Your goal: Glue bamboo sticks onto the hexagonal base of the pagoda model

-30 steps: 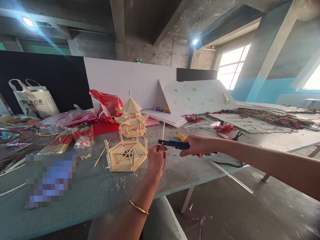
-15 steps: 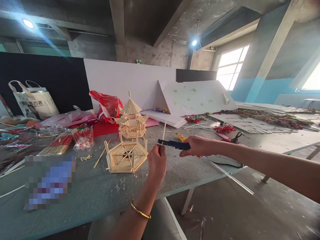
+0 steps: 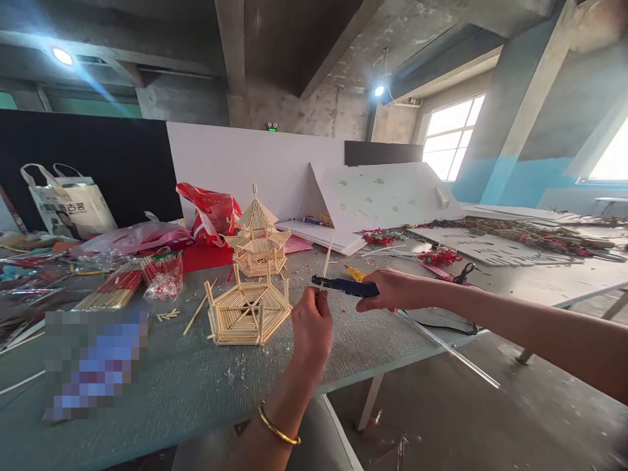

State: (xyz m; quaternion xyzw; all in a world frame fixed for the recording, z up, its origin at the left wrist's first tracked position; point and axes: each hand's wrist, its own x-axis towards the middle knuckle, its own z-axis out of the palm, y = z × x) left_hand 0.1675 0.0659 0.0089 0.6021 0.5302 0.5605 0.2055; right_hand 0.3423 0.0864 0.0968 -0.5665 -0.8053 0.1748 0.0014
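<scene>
My left hand (image 3: 312,324), with a gold bangle at the wrist, pinches a thin pale wooden stick (image 3: 328,255) that points upward. Closed around a dark, narrow hand tool (image 3: 346,286) is my right hand (image 3: 392,290). The tool's tip crosses the stick just above my left fingers; its exact kind is unclear. Left of my hands sits an octagon-like stick base (image 3: 249,314) with short upright posts. Behind it rises a small tiered pagoda (image 3: 256,239) made of the same sticks. A yellow pointed object (image 3: 356,273) lies behind the tool, partly hidden.
Bundled red-tipped sticks (image 3: 110,286) and short cut pieces (image 3: 168,315) lie on the left. A red plastic bag (image 3: 209,212) stands behind. A clear rod (image 3: 456,353) juts past the table's front edge. White boards (image 3: 392,196) and red decorations (image 3: 441,256) are at the right.
The view has tilted up a little, so the scene sits slightly lower. Both hands, stick and tool have shifted slightly right; the stick leans a bit more to the right.
</scene>
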